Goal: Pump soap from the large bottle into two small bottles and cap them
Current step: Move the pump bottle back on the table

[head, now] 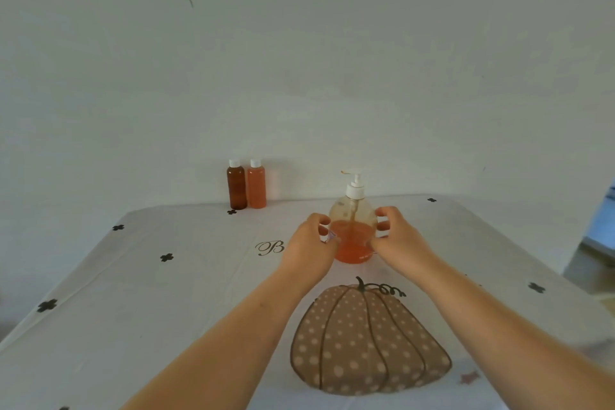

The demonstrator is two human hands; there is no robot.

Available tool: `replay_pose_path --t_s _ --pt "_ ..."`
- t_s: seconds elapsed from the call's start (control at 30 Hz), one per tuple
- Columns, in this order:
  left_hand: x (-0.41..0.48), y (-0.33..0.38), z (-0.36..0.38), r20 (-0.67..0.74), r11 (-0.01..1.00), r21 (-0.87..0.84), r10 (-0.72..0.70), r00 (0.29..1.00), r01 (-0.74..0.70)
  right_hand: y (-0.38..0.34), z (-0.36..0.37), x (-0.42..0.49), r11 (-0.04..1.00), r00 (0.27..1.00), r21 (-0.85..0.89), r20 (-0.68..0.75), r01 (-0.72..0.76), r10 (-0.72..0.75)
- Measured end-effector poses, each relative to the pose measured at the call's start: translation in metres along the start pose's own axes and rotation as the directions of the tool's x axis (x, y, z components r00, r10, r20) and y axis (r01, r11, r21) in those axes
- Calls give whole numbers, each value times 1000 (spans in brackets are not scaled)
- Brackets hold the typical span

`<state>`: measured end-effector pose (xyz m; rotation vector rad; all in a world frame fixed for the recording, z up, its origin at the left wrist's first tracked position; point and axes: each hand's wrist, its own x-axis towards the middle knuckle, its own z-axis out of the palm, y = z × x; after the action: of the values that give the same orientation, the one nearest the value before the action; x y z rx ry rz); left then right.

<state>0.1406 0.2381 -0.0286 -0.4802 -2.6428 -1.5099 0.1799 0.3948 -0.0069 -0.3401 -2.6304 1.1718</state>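
Note:
The large clear pump bottle (352,230) stands mid-table, about half full of orange soap, with a white pump head on top. My left hand (307,248) curves beside its left side and my right hand (399,241) beside its right, fingers spread and close to the bottle walls without closing around them. Two small bottles stand against the wall at the back left, each with a white cap on: a dark brown one (237,186) and, touching it on the right, an orange one (256,185).
The table wears a white cloth (166,309) printed with black crosses and a large dotted pumpkin (366,343) near the front. A plain white wall rises right behind the table. The table's right edge drops off to a floor area.

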Motion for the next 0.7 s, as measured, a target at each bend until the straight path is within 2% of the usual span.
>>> replay_pose_path --t_s 0.13,0.7 --pt "9 -3 4 -29 999 -24 -25 999 25 2 7 10 998 999 40 -6 40 -39" --pt "103 -33 -15 -64 997 -31 -75 995 73 -18 50 102 993 993 15 -9 116 -116"
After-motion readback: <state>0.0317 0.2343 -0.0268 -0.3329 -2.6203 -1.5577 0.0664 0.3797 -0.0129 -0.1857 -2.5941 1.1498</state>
